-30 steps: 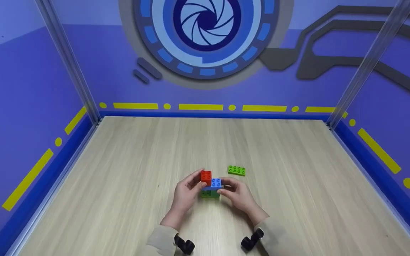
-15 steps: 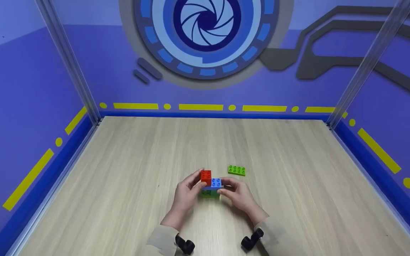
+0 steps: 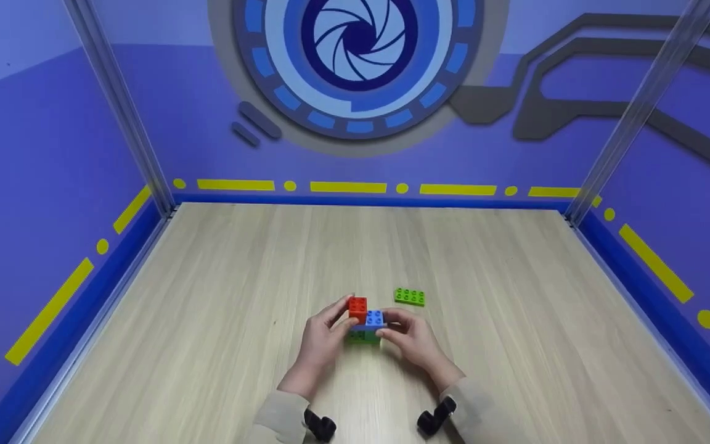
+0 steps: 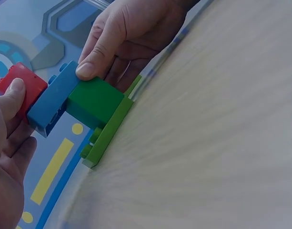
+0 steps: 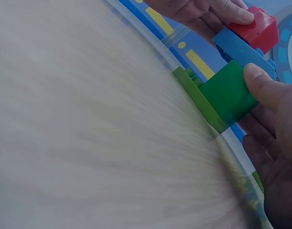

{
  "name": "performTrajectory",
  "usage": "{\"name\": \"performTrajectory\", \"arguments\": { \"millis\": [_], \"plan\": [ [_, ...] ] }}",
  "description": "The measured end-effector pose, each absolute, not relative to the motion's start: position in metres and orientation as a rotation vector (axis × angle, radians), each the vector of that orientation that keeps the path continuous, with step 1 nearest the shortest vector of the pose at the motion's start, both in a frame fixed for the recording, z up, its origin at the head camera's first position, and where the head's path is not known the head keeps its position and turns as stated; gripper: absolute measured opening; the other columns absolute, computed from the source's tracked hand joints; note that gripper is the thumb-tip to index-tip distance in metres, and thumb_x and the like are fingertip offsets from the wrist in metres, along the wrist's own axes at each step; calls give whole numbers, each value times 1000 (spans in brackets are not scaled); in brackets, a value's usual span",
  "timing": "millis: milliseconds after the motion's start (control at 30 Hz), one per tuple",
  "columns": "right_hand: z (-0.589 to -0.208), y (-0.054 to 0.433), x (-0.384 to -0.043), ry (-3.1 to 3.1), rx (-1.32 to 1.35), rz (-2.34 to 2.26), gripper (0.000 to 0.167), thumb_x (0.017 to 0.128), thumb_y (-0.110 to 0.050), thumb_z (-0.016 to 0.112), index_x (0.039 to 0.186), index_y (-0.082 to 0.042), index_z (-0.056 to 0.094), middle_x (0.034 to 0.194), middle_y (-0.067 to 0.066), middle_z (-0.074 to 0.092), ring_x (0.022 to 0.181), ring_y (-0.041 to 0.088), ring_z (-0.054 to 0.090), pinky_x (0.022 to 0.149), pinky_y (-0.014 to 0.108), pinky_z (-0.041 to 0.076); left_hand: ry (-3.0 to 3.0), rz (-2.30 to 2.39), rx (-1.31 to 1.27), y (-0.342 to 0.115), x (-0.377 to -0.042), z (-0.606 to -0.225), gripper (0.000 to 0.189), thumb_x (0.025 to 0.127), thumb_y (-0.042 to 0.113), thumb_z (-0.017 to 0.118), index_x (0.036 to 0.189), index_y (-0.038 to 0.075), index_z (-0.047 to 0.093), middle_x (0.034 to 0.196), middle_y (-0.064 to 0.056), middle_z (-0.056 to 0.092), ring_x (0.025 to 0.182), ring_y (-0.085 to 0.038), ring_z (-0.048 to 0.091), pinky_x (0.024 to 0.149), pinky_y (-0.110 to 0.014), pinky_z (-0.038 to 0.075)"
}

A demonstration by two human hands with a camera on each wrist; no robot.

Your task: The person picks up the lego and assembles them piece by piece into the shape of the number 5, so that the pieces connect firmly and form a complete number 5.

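A stack of toy building bricks stands on the table between both hands. Its base is a thin light green brick [image 4: 107,136], with a dark green brick [image 5: 229,90] on one half. A blue brick [image 3: 374,318] lies across the top, overhanging to the left, and a red brick [image 3: 357,310] sits on its left half. My left hand [image 3: 321,338] pinches the red brick between thumb and fingers. My right hand [image 3: 418,340] holds the blue brick at its right end, the thumb at the seam with the dark green brick. The right fingers behind the stack are partly hidden.
A loose thin light green brick [image 3: 410,296] lies on the wooden table [image 3: 238,277] just beyond my right hand. Blue-purple printed panels [image 3: 195,117] wall the table at the back and sides, with metal posts [image 3: 127,111] in the corners.
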State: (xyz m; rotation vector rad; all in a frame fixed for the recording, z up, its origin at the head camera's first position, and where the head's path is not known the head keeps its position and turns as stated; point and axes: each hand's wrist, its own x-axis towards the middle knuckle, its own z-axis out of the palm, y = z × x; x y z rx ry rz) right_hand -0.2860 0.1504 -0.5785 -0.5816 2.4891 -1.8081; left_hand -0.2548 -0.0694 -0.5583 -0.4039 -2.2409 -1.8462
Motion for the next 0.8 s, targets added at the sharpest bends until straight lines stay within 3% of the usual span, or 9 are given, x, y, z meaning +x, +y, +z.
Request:
{"name": "performTrajectory", "arguments": {
  "millis": [200, 533, 800],
  "plan": [
    [-577, 150, -285, 2474, -556, -1820, 40, 90, -19, 79, 124, 1, 70, 120, 21, 73, 113, 33, 69, 99, 32, 59, -2249, -1909, -349, -69, -253, -556, 54, 97, 20, 70, 146, 4, 56, 148, -18, 58, 140, -36, 54, 115, -40, 45],
    [-576, 151, -287, 2484, -538, -1812, 39, 90, -17, 79, 124, 0, 70, 119, 18, 73, 113, 31, 69, 101, 40, 58, -2333, -1701, -435, -72, -253, -547, 51, 96, 18, 71, 144, 3, 59, 142, -18, 64, 133, -34, 61, 112, -46, 49],
    [-577, 150, -286, 2497, -574, -1801, 40, 89, -18, 80, 123, 1, 70, 117, 20, 74, 110, 30, 70, 98, 33, 60, -2341, -1676, -395, -71, -252, -551, 52, 96, 20, 71, 144, 5, 59, 140, -18, 65, 133, -35, 61, 111, -45, 50]
  ]
}}
